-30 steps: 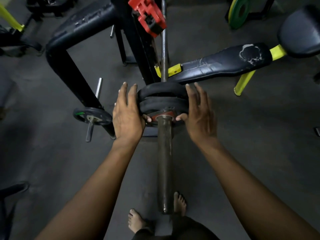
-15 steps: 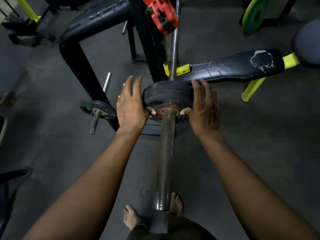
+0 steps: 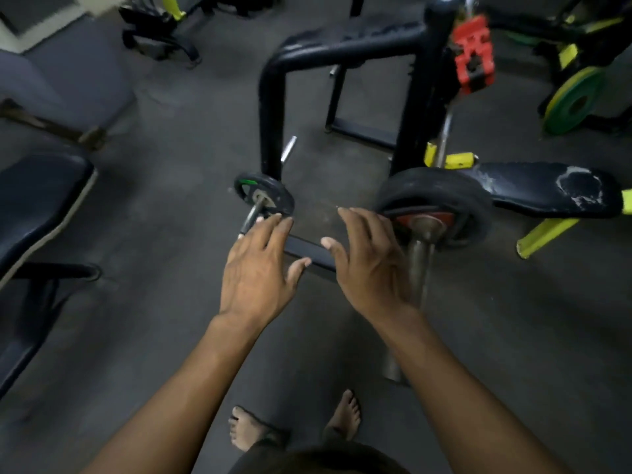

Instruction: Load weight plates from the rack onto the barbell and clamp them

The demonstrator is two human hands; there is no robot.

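Black weight plates (image 3: 434, 195) with a red hub sit stacked on the barbell sleeve (image 3: 419, 265), which points toward me. A small black plate (image 3: 265, 196) with a green mark hangs on a peg of the black rack (image 3: 272, 107) to the left. My left hand (image 3: 254, 268) hovers open just below that small plate, fingers spread and near the peg's end. My right hand (image 3: 371, 265) is open too, left of the loaded plates and off them. A red clamp (image 3: 473, 54) sits high up near the rack's upright.
A black bench pad (image 3: 547, 189) with worn patches and yellow legs lies to the right. A green-and-yellow plate (image 3: 573, 100) stands at the far right. Another padded seat (image 3: 37, 206) is at the left. My bare feet (image 3: 294, 425) stand on the dark rubber floor.
Both hands have let go of the loaded plates and swung left toward the rack's small plate. The view has turned left as well.
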